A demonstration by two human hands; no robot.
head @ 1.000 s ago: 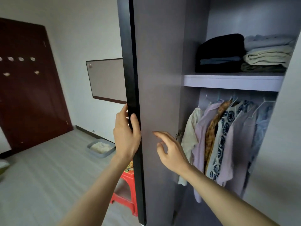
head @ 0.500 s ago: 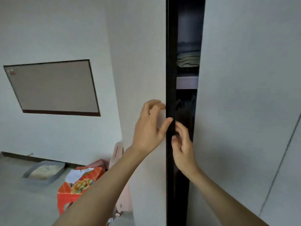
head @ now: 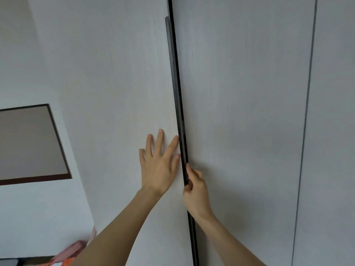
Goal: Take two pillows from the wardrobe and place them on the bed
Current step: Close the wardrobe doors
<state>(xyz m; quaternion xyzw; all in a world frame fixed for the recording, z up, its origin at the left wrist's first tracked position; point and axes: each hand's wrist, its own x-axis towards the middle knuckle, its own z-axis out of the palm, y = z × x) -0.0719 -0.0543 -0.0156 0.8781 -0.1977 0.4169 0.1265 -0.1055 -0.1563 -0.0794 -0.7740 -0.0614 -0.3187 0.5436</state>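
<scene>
My left hand [head: 158, 162] lies flat and open on the wardrobe door [head: 119, 93], right hand [head: 194, 186] pinching its black edge strip [head: 177, 96]; I'd mind those fingers when shutting.

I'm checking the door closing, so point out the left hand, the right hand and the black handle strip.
left hand [head: 157, 166], head view, back of the hand.
right hand [head: 196, 191], head view, its knuckles.
black handle strip [head: 175, 83], head view, mid-length.
</scene>
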